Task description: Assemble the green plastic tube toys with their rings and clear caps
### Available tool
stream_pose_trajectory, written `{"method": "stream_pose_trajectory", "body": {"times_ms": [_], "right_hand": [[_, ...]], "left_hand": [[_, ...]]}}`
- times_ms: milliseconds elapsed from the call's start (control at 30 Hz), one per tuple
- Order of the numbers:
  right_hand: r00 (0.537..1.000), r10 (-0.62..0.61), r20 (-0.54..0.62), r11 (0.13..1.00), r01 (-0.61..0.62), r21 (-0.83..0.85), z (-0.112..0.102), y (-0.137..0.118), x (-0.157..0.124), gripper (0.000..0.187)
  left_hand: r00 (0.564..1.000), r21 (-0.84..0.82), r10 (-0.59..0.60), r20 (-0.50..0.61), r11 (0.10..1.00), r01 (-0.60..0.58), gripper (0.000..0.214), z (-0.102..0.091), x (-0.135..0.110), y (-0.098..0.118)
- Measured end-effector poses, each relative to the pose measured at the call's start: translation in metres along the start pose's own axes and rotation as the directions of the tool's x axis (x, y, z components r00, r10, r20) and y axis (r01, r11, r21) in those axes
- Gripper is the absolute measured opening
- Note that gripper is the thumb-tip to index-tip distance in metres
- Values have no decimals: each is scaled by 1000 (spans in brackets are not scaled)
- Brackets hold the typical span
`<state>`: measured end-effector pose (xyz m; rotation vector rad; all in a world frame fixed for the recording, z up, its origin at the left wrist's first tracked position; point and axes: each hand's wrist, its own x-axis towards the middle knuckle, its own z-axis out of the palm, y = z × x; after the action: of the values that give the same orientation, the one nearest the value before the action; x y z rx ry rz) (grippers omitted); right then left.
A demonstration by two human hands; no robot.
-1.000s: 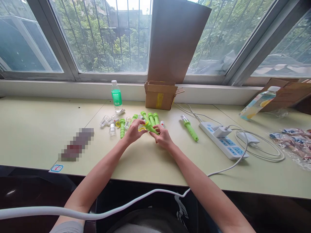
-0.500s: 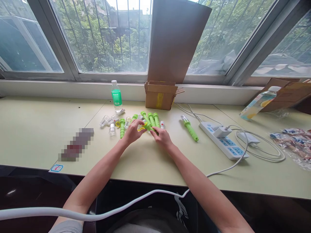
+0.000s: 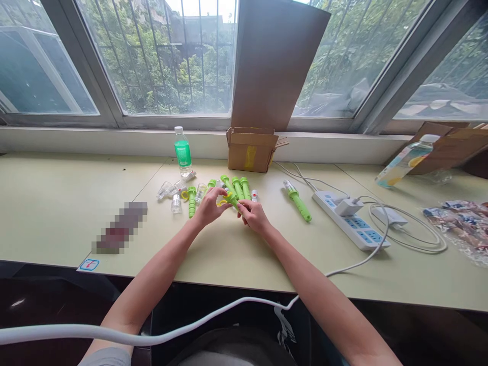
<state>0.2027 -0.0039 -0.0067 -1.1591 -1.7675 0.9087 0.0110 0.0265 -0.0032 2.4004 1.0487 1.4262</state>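
Both my hands meet over the middle of the pale yellow-green table [image 3: 236, 254]. My left hand [image 3: 209, 207] pinches the head end of a green plastic stick [image 3: 232, 199], where a small yellow ring shows. My right hand [image 3: 254, 215] grips the same stick's other end. Behind them lie several more green sticks [image 3: 239, 187] in a row, and another green stick [image 3: 191, 200] stands off to the left. Several small clear plastic caps [image 3: 170, 191] lie left of that. One assembled green stick [image 3: 298, 201] lies alone to the right.
A green-labelled water bottle [image 3: 183, 151] and an open cardboard box [image 3: 251, 149] stand by the window sill. A white power strip [image 3: 351, 219] with a plugged charger and coiled cable lies right. Packets [image 3: 461, 221] and another bottle [image 3: 404, 161] lie far right. A white cable [image 3: 190, 325] crosses below.
My right hand has slid a little up and left along the green stick, closing toward my left hand. The left hand has hardly moved.
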Motion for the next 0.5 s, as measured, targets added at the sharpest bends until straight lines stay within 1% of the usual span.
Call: {"method": "stream_pose_trajectory", "body": {"times_ms": [67, 267, 500], "right_hand": [[1000, -4, -4, 1000, 4, 16, 0, -1, 0, 38], [1000, -12, -5, 1000, 12, 27, 0, -2, -1, 37], [999, 36, 21, 991, -39, 130, 1, 1, 0, 42]], "left_hand": [[1000, 3, 6, -2, 1000, -6, 30, 0, 0, 0], [1000, 19, 26, 10, 999, -27, 21, 0, 0, -2], [999, 6, 15, -46, 1000, -15, 26, 2, 1, -1]]}}
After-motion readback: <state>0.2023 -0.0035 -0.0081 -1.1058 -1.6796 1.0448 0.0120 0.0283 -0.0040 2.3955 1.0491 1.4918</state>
